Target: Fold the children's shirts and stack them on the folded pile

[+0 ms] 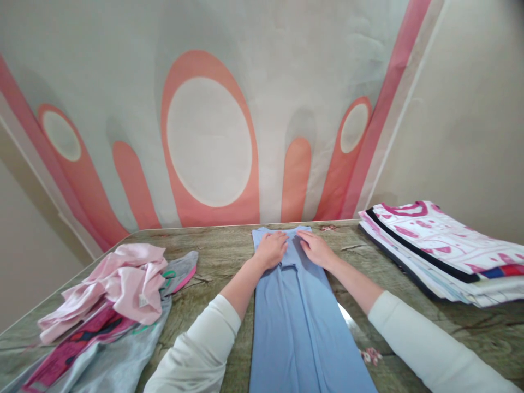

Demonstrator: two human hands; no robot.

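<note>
Blue, long cloth garment (295,311): is lying lengthwise on the wood-grain tabletop (221,259).
Left bare hand (272,250): is resting near its far end, fingers flat, together.
Right bare hand (317,249): is touching it alongside; whether fingers are pinching, cannot tell.

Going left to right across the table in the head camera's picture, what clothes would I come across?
Crumpled pile of pink, grey and magenta clothes → light-blue garment laid out lengthwise → stack of folded clothes.
</note>
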